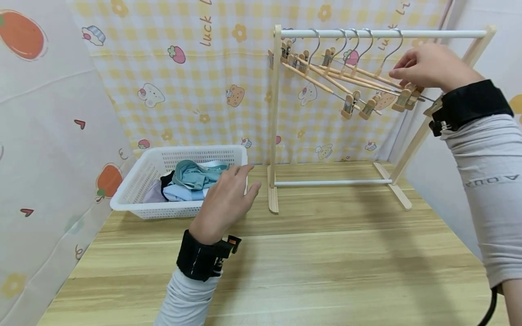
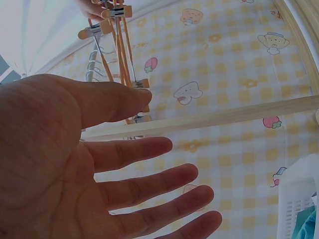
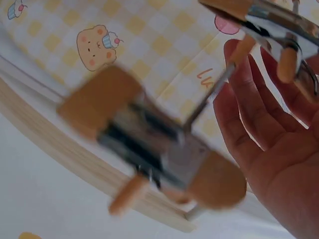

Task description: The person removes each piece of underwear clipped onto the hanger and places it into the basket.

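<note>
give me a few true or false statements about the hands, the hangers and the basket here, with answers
1. The right hand is up at the wooden hangers on the rack. True.
2. The left hand grips a hanger. False: it holds nothing, fingers spread and straight, beside the basket.
3. The white basket has clothes in it. True.
4. The hangers lie flat on the table. False: they hang by their metal hooks from the rack's white rail.
5. The basket stands to the right of the rack. False: it stands to its left, near the wall.
</note>
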The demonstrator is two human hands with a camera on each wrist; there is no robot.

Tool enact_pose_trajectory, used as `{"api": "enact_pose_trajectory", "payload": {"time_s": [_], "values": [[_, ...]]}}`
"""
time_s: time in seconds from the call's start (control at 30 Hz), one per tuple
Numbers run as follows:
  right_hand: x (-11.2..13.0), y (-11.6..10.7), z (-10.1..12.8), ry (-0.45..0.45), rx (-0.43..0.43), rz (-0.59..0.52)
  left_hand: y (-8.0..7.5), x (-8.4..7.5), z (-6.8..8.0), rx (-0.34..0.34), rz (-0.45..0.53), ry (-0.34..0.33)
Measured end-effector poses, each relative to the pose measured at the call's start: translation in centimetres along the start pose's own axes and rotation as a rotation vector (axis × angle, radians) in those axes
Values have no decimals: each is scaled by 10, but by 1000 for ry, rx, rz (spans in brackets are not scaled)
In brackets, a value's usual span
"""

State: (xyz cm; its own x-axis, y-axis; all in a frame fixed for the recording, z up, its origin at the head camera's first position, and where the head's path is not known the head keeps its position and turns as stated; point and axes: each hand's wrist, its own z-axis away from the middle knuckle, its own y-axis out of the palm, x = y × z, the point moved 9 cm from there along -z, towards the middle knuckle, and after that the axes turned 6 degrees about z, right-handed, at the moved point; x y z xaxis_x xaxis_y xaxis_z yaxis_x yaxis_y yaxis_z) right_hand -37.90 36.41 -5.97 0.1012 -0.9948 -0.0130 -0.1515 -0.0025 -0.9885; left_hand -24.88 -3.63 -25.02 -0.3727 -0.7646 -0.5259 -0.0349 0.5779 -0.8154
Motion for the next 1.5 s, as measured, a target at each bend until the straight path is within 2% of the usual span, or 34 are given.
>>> {"api": "enact_pose_trajectory", "payload": {"time_s": [0.13,0.33,0.5,0.63,0.77,0.9,1.17,1.33,1.5], "values": [[-2,-8,10,56,-53,-42,1,0,0,13,5,-6],[6,-30,31,136,-204,-97,1,-1,1,12,3,-2],[21,-46,47,169,-326,-167,2,-1,1,16,-4,-2],[37,-58,62,147,-428,-217,2,-1,1,12,-10,2],[63,-70,80,83,-520,-244,1,-2,2,4,-10,6],[90,-75,98,31,-577,-263,0,-2,2,3,-9,10],[145,-61,127,-130,-648,-262,-1,-3,3,-2,-7,9],[178,-35,147,-246,-659,-321,-2,-4,3,-9,-16,8],[195,-3,160,-308,-648,-438,-4,-6,4,-23,-13,13]]}}
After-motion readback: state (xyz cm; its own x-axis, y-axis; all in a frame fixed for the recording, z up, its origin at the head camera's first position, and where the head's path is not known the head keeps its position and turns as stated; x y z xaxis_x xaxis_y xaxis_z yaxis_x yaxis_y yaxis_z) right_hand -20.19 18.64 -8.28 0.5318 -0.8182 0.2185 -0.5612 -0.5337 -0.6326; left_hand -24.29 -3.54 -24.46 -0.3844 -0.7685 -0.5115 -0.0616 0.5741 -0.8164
